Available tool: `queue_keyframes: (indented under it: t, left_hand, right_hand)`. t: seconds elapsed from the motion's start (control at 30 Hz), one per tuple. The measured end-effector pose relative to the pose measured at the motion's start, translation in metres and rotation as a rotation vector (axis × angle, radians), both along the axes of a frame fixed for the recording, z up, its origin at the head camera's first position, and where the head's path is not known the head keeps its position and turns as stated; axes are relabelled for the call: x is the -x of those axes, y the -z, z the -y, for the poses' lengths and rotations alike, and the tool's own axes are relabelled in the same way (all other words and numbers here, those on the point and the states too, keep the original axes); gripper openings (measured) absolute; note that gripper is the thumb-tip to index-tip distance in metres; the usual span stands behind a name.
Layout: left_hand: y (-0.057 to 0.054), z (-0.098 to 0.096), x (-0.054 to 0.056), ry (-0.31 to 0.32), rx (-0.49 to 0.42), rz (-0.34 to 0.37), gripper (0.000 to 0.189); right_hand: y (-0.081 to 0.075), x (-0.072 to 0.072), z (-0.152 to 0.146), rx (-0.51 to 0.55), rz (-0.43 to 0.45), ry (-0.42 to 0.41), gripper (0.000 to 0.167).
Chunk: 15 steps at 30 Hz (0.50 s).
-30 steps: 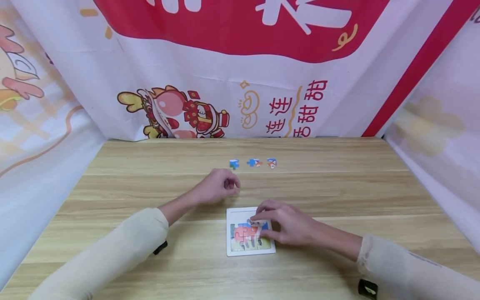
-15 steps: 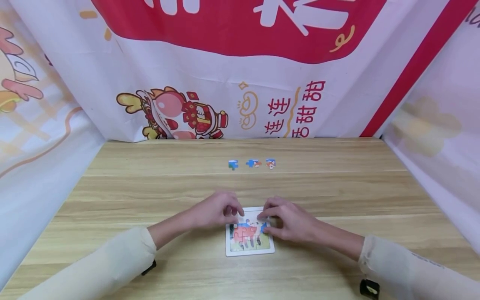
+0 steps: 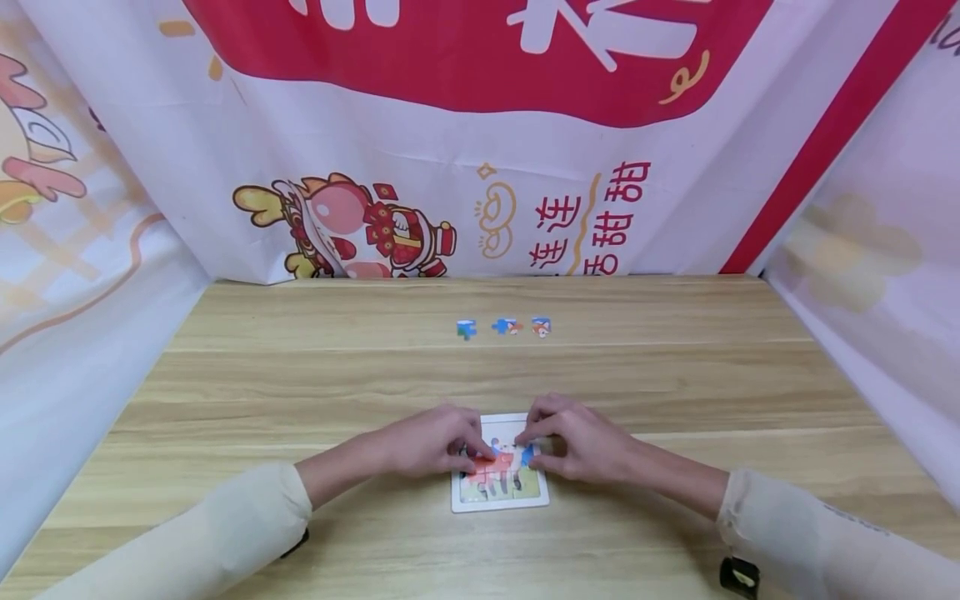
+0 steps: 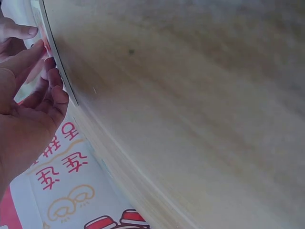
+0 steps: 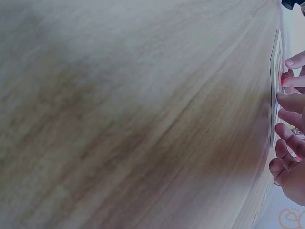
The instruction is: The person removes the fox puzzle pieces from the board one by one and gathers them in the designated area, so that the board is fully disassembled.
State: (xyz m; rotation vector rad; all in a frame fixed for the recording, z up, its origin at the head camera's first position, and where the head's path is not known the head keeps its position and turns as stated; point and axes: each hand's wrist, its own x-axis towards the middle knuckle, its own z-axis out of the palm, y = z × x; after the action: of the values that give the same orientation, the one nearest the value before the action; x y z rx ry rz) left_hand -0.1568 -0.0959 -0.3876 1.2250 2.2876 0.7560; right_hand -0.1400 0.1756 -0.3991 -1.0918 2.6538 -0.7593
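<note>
A small jigsaw puzzle in a white tray (image 3: 480,507) lies flat on the table, showing a reddish animal on a green and blue background. My right hand (image 3: 577,437) is at the tray's upper right, its thumb and index finger on either side of a white-and-blue puzzle piece (image 3: 516,451). From the left, my left hand (image 3: 438,443) reaches over the tray, index fingertip on the reddish pieces and thumb near its left side. Its fingers partly hide the picture's left part. In the right wrist view the tray (image 5: 274,95) shows edge-on beside both hands.
Farther back on the wooden table (image 3: 360,367) lie three loose pieces: a blue-green one (image 3: 467,328), a blue-orange one (image 3: 507,327) and one with an orange-and-white face (image 3: 542,326). Printed cloth (image 3: 420,142) hangs behind and along both sides.
My left hand has come down from above the tray's upper left onto the reddish pieces. My right hand, with its piece, has settled lower into the tray's upper right and then stayed there.
</note>
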Motion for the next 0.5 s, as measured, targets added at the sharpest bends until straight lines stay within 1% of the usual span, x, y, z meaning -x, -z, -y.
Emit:
queue_keyframes:
  t: [0.23,0.5]
  left_hand:
    - [0.0025,0.0002,-0.0012,0.026,0.006,-0.045,0.029]
    - [0.0055,0.0007,-0.0003,0.022,-0.02,-0.046,0.03]
  right_hand:
    - [-0.001,-0.0003,0.0011,-0.001,0.021,0.0,0.026]
    - [-0.0013,0.0001,0.0019,-0.007,0.038,0.007,0.026]
